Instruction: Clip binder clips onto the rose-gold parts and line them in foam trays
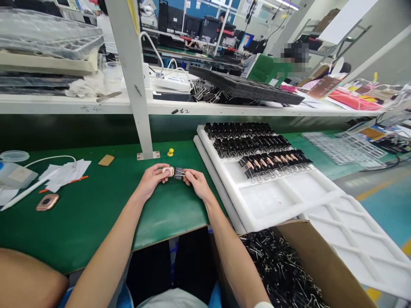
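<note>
Over the green table mat [112,218], my left hand [150,179] is closed around a small rose-gold watch case [167,171] with a dark round mark on its face. My right hand [198,184] pinches a black binder clip [179,173] by its wire handles. The clip's black body is right beside the case; I cannot tell whether its jaws grip it. To the right, a white foam tray [266,194] carries rows of black binder clips [247,128], and the nearest row of clips is set on rose-gold pieces [276,161]. Another rose-gold watch case [47,202] lies at the left.
A cardboard box [321,256] full of loose binder clips stands by my right arm. A metal post [141,107] rises behind my hands, near a yellow knob [171,152]. At left are papers [69,175], a bottle [19,176] and another person's arm [28,278].
</note>
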A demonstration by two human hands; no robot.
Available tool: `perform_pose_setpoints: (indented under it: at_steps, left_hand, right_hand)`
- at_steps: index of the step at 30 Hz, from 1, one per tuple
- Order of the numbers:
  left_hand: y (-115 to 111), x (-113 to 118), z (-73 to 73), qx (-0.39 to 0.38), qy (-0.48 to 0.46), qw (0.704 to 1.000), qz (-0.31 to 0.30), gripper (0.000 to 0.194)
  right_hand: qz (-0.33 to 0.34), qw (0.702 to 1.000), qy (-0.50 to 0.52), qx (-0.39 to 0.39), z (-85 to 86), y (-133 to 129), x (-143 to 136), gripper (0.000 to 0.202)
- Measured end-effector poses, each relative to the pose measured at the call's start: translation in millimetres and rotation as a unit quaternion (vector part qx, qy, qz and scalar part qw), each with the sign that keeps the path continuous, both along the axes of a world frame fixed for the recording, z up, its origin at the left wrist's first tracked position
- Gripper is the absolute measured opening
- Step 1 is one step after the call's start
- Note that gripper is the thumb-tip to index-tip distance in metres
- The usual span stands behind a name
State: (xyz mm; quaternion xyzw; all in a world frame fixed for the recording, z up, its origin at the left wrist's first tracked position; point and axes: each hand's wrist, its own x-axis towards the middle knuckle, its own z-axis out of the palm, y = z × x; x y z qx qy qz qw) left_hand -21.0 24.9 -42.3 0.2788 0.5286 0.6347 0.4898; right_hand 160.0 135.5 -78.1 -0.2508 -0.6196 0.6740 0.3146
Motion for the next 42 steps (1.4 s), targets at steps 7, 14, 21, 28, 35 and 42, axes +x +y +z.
perform_pose_setpoints:
  at_steps: [7,14,21,28,35,42]
  left_hand:
    - [1,-3,-6.1,-0.002,0.016,1.0,-0.001,0.052]
    - [1,-4,-10.9,-0.005,0.044,0.999,-0.005,0.052]
    - [3,-5,-8.2,-0.019,0.053,0.998,0.0,0.055]
    - [7,-8,2.4,-0.002,-0.007,0.997,0.073,0.054]
    - [23,-12,-1.7,0.015,-0.04,0.988,0.149,0.044]
    - [18,-6,-4.4,-0.013,0.044,0.994,0.096,0.039]
  right_hand:
    - [0.007,1.0,-0.021,0.022,0.4,-1,0,0.052]
    - [0.002,0.998,-0.05,0.049,-2.9,-3,-1,0.052]
    - [-0.008,0.996,-0.063,0.061,1.7,-3,-6,0.052]
    - [0.017,0.998,-0.052,-0.022,13.8,-41,21,0.065]
    - [0.183,0.968,-0.141,-0.1,46.3,-96,215,0.041]
    - [-0.367,0.799,-0.476,-0.021,-32.8,-102,378,0.035]
